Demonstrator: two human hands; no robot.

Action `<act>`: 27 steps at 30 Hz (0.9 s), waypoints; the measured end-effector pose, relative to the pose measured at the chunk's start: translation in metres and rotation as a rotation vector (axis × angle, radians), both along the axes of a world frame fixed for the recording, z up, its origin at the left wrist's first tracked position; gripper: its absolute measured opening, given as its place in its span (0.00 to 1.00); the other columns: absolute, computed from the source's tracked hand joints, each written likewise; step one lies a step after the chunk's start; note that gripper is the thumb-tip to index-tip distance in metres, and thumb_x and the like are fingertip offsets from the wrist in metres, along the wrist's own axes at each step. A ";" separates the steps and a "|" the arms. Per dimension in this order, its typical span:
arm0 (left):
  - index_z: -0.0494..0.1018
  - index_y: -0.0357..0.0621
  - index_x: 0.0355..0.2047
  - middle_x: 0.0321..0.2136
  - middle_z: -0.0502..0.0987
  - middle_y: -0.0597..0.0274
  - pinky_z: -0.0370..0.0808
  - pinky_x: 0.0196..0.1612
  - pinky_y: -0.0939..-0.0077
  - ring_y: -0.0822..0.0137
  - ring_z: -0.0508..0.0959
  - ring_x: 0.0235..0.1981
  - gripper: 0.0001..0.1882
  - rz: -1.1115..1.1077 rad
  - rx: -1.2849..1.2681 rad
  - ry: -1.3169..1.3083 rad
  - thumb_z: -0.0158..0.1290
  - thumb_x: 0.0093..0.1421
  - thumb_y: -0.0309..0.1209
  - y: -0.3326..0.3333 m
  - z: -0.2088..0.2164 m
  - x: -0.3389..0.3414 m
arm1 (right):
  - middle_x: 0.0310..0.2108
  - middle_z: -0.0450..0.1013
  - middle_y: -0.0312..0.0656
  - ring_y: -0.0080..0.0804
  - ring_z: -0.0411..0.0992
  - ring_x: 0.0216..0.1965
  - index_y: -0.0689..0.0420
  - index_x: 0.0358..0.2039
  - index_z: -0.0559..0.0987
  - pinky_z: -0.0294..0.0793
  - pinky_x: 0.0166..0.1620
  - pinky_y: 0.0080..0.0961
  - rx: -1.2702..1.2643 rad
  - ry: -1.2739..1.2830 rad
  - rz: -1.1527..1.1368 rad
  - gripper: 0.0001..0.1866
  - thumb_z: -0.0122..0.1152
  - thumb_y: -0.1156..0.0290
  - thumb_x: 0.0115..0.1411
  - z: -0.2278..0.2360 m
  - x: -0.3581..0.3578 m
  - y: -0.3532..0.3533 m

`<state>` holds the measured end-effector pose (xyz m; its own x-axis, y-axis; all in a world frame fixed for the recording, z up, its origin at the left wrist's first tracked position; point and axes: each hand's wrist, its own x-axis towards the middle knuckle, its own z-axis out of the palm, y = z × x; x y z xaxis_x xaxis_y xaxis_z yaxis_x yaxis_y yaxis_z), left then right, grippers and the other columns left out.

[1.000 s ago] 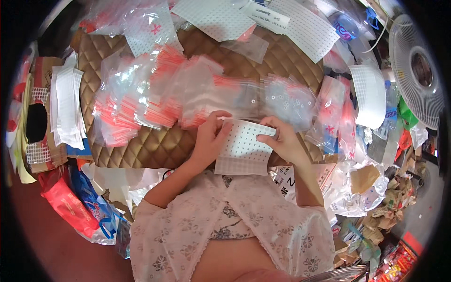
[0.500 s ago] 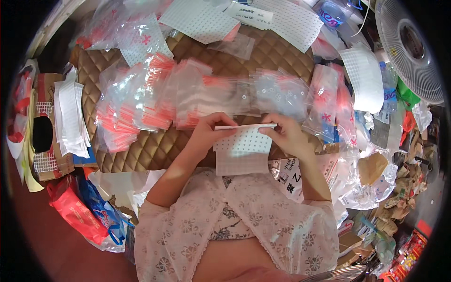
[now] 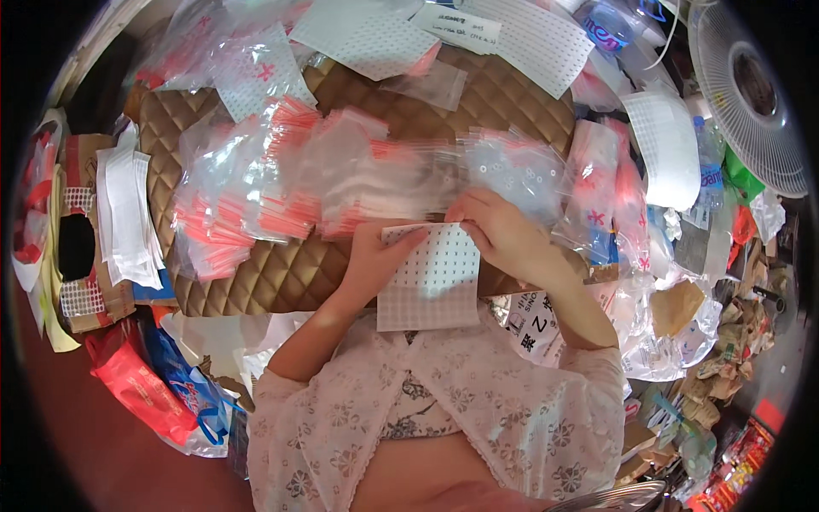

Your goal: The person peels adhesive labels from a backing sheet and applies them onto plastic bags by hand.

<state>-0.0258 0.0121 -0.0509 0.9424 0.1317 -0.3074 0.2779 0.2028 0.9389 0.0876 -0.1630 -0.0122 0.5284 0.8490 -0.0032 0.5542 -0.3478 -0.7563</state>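
Note:
A white sheet of small printed stickers [image 3: 431,277] is upright in front of my chest, with rows of tiny dark marks. My left hand [image 3: 380,256] grips its upper left edge, thumb across the front. At the upper right corner, my right hand [image 3: 497,229] has its fingers bent and pinched on the sheet's edge. Just beyond my hands, clear zip bags with red-orange strips [image 3: 286,209] lie overlapping in a row. Toward the right of that row, a clear bag [image 3: 512,175] shows small white rings on it.
Everything lies on a brown quilted surface [image 3: 247,286]. More printed sheets [image 3: 363,38] are at the back. A fan [image 3: 755,90] and water bottle [image 3: 708,162] stand right. White paper strips [image 3: 128,213] rest on a box at left, above a red bag [image 3: 141,384].
The sheet's top edge, folded over before, now stands flatter and shows more of the marked face. My right hand has shifted slightly left, curling over the corner.

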 end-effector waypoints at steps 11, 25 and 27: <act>0.77 0.33 0.35 0.25 0.78 0.67 0.72 0.28 0.84 0.81 0.74 0.25 0.09 0.042 0.043 0.088 0.54 0.57 0.28 0.008 0.003 -0.011 | 0.38 0.68 0.45 0.45 0.68 0.41 0.60 0.35 0.73 0.70 0.43 0.35 0.000 -0.280 -0.070 0.10 0.52 0.81 0.50 -0.004 -0.030 0.010; 0.76 0.33 0.33 0.24 0.78 0.65 0.72 0.26 0.83 0.79 0.75 0.24 0.11 0.065 -0.057 0.172 0.55 0.57 0.30 0.014 0.003 -0.015 | 0.40 0.67 0.47 0.47 0.66 0.44 0.60 0.40 0.72 0.68 0.46 0.34 -0.019 -0.089 0.011 0.15 0.52 0.81 0.48 -0.001 -0.030 0.006; 0.76 0.33 0.33 0.24 0.78 0.64 0.72 0.27 0.83 0.78 0.76 0.23 0.11 0.049 -0.068 0.187 0.56 0.56 0.31 0.014 0.002 -0.015 | 0.40 0.67 0.47 0.46 0.66 0.44 0.61 0.40 0.72 0.68 0.46 0.34 -0.023 -0.113 0.004 0.16 0.52 0.81 0.48 0.000 -0.033 0.006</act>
